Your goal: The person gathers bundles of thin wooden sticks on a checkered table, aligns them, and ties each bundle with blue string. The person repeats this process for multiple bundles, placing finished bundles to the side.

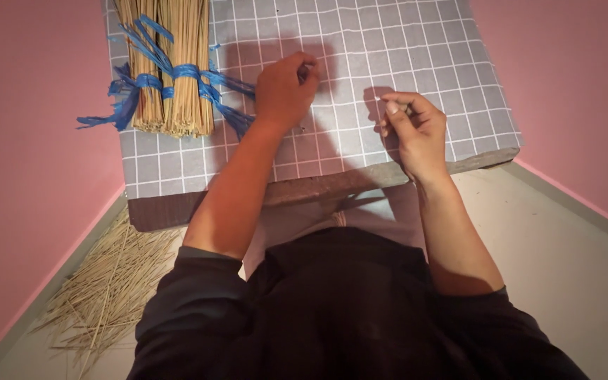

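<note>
Left of both hands, loose sticks [110, 281] lie scattered on the floor by the pink wall [29, 176]. Up on the board [360, 91] (grey cloth, white grid), a bundle [167, 67] of pale sticks tied with blue ribbon [177, 74] sits just left of the left hand [284, 91]; ribbon ends trail toward that wrist. That hand hovers knuckles up, forearm reaching straight out from the dark sleeve, fingers curled with thumb and forefinger pinched together; whether anything thin sits in the pinch I cannot tell. Bare cloth lies between the two hands, crossed by their shadows, nothing blocking either. To the right, the right hand [415, 130] is held over the board's near edge, wrist bent, fingers folded loosely inward with thumb against fingertips; what it holds, if anything, is too small to see.
</note>
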